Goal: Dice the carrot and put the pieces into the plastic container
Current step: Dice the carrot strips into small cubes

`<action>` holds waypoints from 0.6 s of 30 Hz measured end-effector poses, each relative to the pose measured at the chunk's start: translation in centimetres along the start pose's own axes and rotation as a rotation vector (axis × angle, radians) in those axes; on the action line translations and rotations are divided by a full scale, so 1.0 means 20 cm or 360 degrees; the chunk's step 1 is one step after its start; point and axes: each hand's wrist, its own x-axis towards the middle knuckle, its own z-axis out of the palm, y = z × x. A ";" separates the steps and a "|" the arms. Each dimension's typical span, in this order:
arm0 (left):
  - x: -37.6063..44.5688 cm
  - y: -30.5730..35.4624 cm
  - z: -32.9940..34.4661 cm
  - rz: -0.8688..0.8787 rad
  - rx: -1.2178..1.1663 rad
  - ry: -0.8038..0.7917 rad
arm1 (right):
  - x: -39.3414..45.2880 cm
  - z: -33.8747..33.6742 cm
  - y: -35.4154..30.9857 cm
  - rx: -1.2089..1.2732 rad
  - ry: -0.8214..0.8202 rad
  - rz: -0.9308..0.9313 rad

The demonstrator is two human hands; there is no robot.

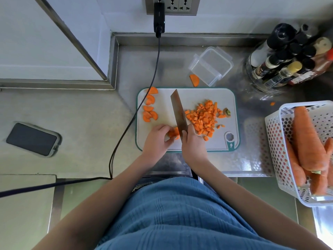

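Left hand [156,139] pinches carrot piece [173,133] — right hand [193,144] grips knife [179,112], blade touching carrot.

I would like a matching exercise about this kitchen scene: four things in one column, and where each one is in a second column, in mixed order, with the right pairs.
Things:
1. diced carrot pile
2. whole carrots
3. plastic container
4. cleaver

Places:
A. in the white basket
B. on the steel counter behind the cutting board
C. held by the right hand
D. on the right part of the cutting board

Pairs: 1-D, 2-A, 3-B, 4-C
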 end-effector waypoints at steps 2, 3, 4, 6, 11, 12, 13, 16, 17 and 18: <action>-0.01 -0.01 0.01 0.0116 0.0127 -0.0036 | -0.01 0.01 0.00 -0.0039 -0.0017 0.0035; -0.02 -0.02 0.01 0.0183 0.0191 -0.0064 | -0.01 0.02 -0.01 -0.0056 -0.0031 0.0058; -0.02 -0.03 0.01 0.0227 0.0227 -0.0089 | -0.01 0.03 -0.01 -0.0082 -0.0043 0.0082; -0.02 -0.03 0.01 0.0243 0.0224 -0.0108 | -0.01 0.05 0.00 -0.0190 -0.0053 0.0108; -0.01 -0.04 0.02 0.0260 0.0111 -0.0057 | 0.00 0.08 0.01 -0.0334 -0.0123 0.0153; -0.01 -0.04 0.02 0.0255 0.0095 -0.0059 | 0.00 0.08 0.01 -0.0333 -0.0119 0.0157; -0.01 -0.05 0.03 0.0245 0.0085 -0.0055 | 0.01 0.08 0.02 -0.0308 -0.0104 0.0154; -0.01 -0.05 0.03 0.0237 0.0092 -0.0057 | 0.02 0.05 0.04 -0.0180 -0.0078 0.0142; -0.01 -0.05 0.03 0.0246 0.0099 -0.0064 | 0.03 0.04 0.05 -0.0189 -0.0080 0.0134; -0.01 -0.05 0.03 0.0251 0.0100 -0.0064 | 0.03 0.04 0.06 -0.0227 -0.0061 0.0118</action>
